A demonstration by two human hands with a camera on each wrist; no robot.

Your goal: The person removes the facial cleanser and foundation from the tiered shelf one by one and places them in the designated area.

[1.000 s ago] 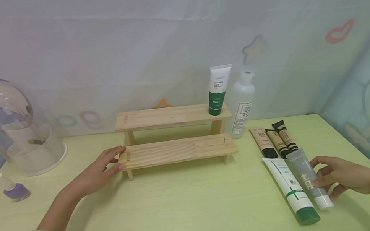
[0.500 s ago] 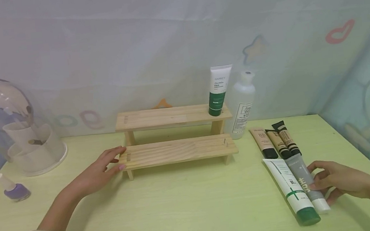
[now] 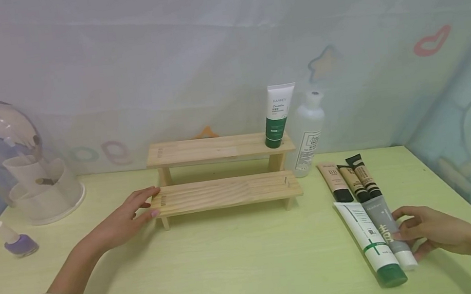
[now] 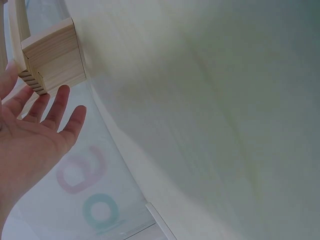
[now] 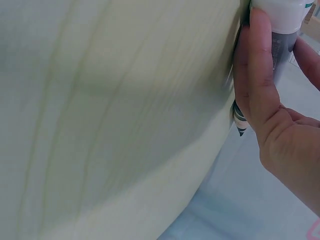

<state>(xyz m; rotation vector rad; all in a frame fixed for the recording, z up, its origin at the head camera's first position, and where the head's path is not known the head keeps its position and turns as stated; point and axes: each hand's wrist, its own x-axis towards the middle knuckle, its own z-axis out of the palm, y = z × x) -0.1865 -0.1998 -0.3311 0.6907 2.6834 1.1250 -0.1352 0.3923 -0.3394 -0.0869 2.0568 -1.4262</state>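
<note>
At the left end of the lower step of a two-tier wooden rack (image 3: 223,192), my left hand (image 3: 123,222) holds the plank between thumb and fingers. The left wrist view shows the fingertips at the plank's end (image 4: 37,85), the outer fingers loosely spread. On the right, my right hand (image 3: 433,230) grips a grey squeeze tube (image 3: 386,226) with a white cap, thumb on top and fingers along its right side. That tube lies against a white tube (image 3: 368,238) with a green cap. In the right wrist view, fingers curve around the grey tube (image 5: 283,50).
A white-and-green tube (image 3: 277,117) stands on the upper step. Behind the rack's right end is a clear bottle (image 3: 308,133). Small cosmetic tubes (image 3: 353,181) lie beyond the larger two. Far left are a lidded brush holder (image 3: 47,194) and purple nail polish (image 3: 20,243).
My right hand has shifted slightly left with the grey tube, bringing it up against the white tube. My left hand stays on the rack.
</note>
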